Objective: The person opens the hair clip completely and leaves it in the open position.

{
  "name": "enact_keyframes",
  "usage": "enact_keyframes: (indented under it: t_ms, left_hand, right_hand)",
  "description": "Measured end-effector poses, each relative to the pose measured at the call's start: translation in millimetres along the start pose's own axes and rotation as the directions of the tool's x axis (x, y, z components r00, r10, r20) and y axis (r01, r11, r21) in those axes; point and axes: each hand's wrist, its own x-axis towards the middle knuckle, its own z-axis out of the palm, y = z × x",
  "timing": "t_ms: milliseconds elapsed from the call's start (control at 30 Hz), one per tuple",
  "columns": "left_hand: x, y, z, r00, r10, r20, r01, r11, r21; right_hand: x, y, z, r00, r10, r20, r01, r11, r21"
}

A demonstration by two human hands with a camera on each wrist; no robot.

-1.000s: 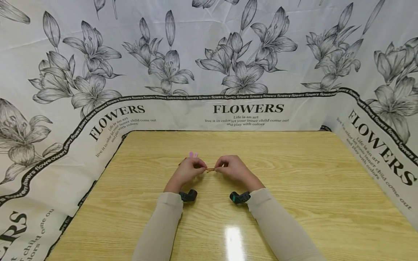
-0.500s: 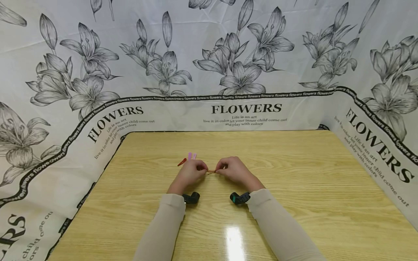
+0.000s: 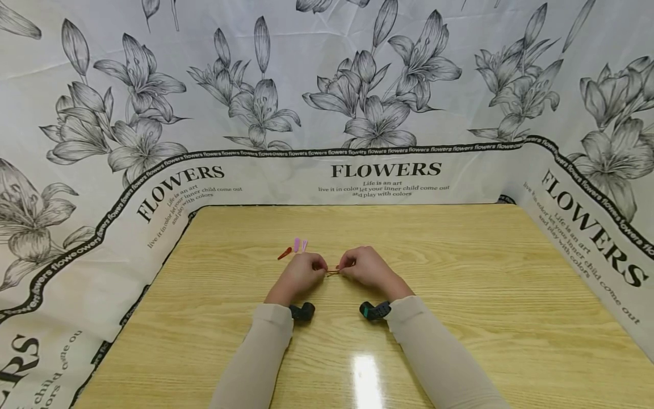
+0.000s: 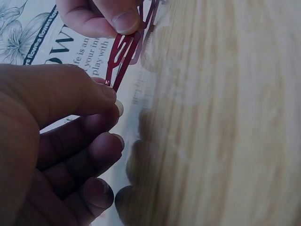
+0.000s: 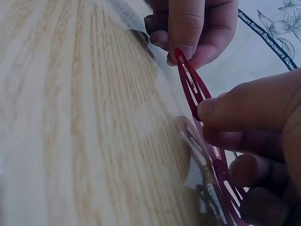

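Observation:
A slim red snap hair clip is stretched between the two hands just above the table. My left hand pinches one end of this clip between thumb and index finger; its other fingers are loosely bent. At the opposite end, my right hand pinches the clip with thumb and fingertips. The wrist views show the clip's narrow slotted strips running from one hand to the other. Beyond the left hand lie another red hair clip and two pink hair clips, one solid and one slotted.
The wood-grain table has a glossy surface with a bright light reflection near the front. A white curtain printed with flowers and lettering encloses its back and sides. Each wrist wears a black camera band.
My left hand has shifted slightly right and nearer to me, uncovering the red clip on the table. Both hands keep their pinch on the held clip.

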Motion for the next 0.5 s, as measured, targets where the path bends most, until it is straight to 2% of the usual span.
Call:
enact_keyframes:
  t_ms: [167,500]
  left_hand:
    - [0.4,1.9,0.3,1.0,-0.008,0.019,0.008,1.0,0.03]
    - [2.4,0.9,3.3,1.0,0.011,0.004,-0.011,0.997,0.073]
  right_hand:
    - [-1.1,-1.0,-0.3,1.0,0.006,0.008,-0.006,1.0,-0.008]
    - [-0.2,2.0,2.1,1.0,0.016,0.016,-0.016,0.999,-0.032]
